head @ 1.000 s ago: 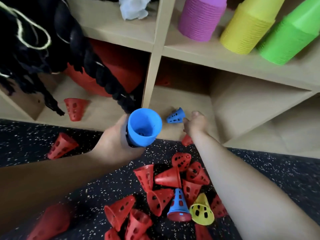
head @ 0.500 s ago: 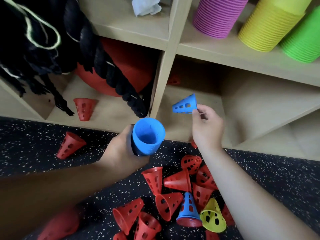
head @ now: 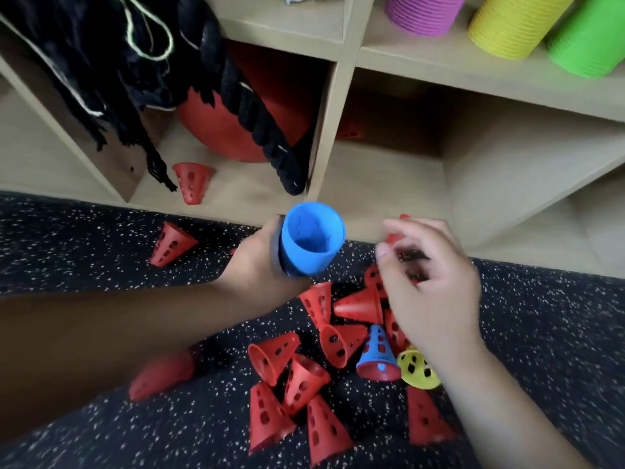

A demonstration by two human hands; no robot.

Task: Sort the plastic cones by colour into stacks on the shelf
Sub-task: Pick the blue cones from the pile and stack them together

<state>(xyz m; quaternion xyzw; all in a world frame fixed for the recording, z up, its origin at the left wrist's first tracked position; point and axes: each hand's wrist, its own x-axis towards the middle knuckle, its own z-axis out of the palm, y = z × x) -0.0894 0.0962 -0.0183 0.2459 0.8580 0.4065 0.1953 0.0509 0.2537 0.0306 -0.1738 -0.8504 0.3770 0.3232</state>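
My left hand [head: 257,262] grips a stack of blue cones [head: 311,243], its open wide end turned up toward me, just in front of the shelf's bottom edge. Blurred and with loosely spread fingers, my right hand [head: 429,282] hovers over the pile of red cones [head: 358,304] on the floor and holds nothing I can see. In that pile stand a blue cone [head: 375,353] nested on a red one and a yellow cone [head: 417,368]. On the upper shelf lie purple [head: 426,11], yellow [head: 514,25] and green [head: 588,45] stacks.
The wooden shelf [head: 382,184] has a bare lower compartment behind my hands. The left compartment holds a red ball [head: 233,130], a black rope [head: 257,123] and one red cone [head: 191,181]. Another red cone [head: 170,243] lies on the speckled black floor.
My right hand lifted a blue cone off the lower shelf, brought it toward the stack, and now is empty and lower, over the floor pile. The left hand kept the blue stack.
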